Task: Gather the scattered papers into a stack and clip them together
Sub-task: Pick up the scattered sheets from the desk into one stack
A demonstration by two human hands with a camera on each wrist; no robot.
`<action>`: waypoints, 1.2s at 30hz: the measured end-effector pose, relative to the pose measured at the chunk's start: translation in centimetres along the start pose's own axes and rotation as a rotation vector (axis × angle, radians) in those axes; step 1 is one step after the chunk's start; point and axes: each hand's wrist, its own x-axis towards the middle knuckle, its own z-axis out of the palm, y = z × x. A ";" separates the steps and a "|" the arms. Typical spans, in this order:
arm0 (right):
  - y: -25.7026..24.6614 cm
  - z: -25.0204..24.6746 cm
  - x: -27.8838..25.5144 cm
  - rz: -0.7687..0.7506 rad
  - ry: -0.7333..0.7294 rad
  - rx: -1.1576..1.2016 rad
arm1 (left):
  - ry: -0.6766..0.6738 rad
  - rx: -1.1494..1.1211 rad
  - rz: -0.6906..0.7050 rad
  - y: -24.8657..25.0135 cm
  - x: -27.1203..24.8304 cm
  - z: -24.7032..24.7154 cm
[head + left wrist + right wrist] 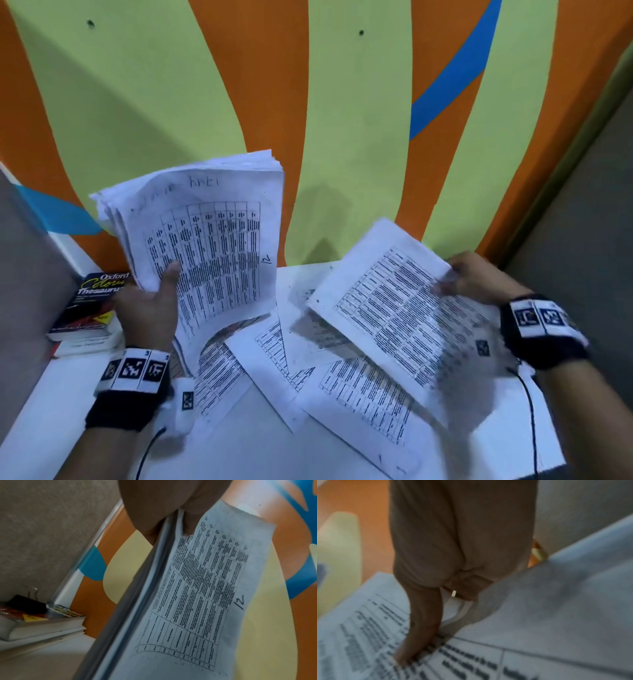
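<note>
My left hand (150,305) grips a thick stack of printed sheets (209,240) upright above the table's left side, thumb across the front page; the left wrist view shows the stack (197,595) edge-on, marked "12". My right hand (472,277) pinches a single printed sheet (397,308) lifted off the table at the right, blurred by motion; its thumb (419,635) lies on the sheet (368,635). Several loose sheets (342,387) lie scattered on the white table (239,455) beneath. A black binder clip (25,604) sits on the books at the left.
Two stacked books, the top one a thesaurus (89,305), lie at the table's left edge beside a grey partition (24,274). An orange, green and blue wall (342,120) stands right behind the table. Cables (531,411) trail from both wristbands.
</note>
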 end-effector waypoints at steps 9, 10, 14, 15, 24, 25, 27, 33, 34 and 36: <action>-8.5 10.4 10.8 -0.148 -0.225 -0.472 | 0.136 0.039 0.115 0.9 1.6 -3.5; -9.0 12.3 11.6 -0.153 -0.228 -0.469 | 0.150 0.049 0.128 0.6 1.8 -4.0; -9.3 17.2 13.9 -0.087 -0.287 -0.421 | 0.181 0.089 0.135 0.1 2.2 -5.7; -9.1 18.0 14.4 -0.081 -0.308 -0.432 | 0.180 0.081 0.121 -0.2 2.3 -6.1; -7.9 19.4 17.5 -0.182 -0.385 -0.515 | 0.139 0.032 0.085 -0.9 2.4 -5.1; -7.6 19.6 18.0 -0.207 -0.401 -0.506 | 0.126 0.024 0.080 -0.9 2.3 -4.8; -6.0 20.6 20.0 -0.219 -0.416 -0.517 | 0.126 0.040 0.060 -0.7 1.9 -4.2; -7.3 19.3 18.0 -0.271 -0.362 -0.553 | 0.105 0.079 0.027 -0.4 1.0 -3.5; -7.7 18.9 17.5 -0.286 -0.370 -0.552 | 0.104 0.084 0.034 -0.6 1.0 -3.6; -8.4 18.2 16.7 -0.325 -0.361 -0.568 | 0.102 0.084 0.051 -0.8 1.0 -3.8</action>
